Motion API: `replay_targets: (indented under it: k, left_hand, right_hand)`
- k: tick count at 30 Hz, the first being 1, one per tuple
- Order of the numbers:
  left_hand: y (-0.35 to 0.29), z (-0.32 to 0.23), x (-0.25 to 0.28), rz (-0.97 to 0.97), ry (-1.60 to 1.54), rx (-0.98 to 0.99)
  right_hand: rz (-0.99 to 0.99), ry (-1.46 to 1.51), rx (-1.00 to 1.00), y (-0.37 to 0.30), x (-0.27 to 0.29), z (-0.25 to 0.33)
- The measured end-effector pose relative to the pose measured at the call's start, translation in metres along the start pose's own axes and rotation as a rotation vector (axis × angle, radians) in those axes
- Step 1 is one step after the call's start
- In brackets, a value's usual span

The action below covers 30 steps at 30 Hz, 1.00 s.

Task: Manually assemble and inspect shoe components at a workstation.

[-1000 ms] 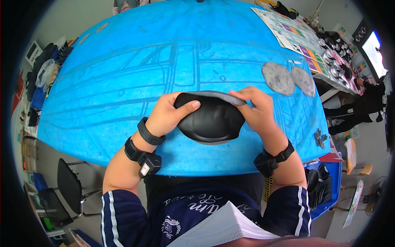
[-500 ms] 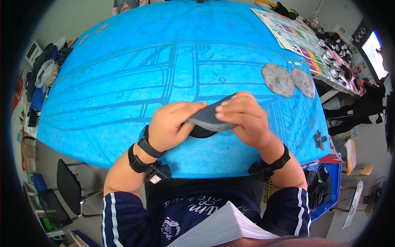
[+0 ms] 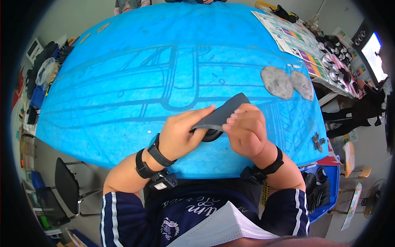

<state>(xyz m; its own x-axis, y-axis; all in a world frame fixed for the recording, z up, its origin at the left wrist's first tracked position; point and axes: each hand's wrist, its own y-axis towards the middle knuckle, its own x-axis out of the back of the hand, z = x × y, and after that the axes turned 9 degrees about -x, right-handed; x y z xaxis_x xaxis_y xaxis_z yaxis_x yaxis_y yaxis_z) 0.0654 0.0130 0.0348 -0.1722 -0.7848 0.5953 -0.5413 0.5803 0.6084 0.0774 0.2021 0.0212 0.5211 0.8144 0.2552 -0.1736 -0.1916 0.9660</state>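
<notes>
Between my hands is a dark grey, curved foam-like pad (image 3: 225, 110), lifted above the near part of the blue-covered table. Its edge facing me is lighter grey and looks rough. My left hand (image 3: 179, 132) grips the pad's left end, fingers on top and thumb beneath. On the other side my right hand (image 3: 248, 131) is closed on the near right edge, with fingers curled over it. A rounded black part (image 3: 211, 136) shows below the pad; whether the two are joined I cannot tell. Black straps with small boxes sit on both my wrists.
Two grey, flat rounded pieces (image 3: 277, 82) lie to the right on the blue table cover (image 3: 123, 99). Small dark scraps (image 3: 317, 142) are near the right edge. A blue bin (image 3: 314, 214) holds black pieces below. A black chair (image 3: 68, 185) stands at left; a person (image 3: 358, 111) is at right.
The pad has turned so its far end points up and right more steeply. My left hand shifted slightly right, and my right fingers moved down to its near edge. Another person's hand appears at the far edge.
</notes>
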Motion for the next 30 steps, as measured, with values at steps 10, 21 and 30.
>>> replay_targets:
  k: [10,21,30]
  left_hand:
    - [0.005,0.003,-0.003,-0.139,0.088,-0.138]
    - [0.011,0.018,0.004,-0.071,0.316,-0.256]
    - [0.012,0.022,0.007,-0.082,0.429,-0.329]
  right_hand:
    - [0.009,-0.072,-0.029,-0.003,-0.001,-0.001]
    - [0.005,-0.037,-0.083,0.000,-0.001,0.002]
    - [0.046,-0.053,-0.081,0.004,0.000,0.004]
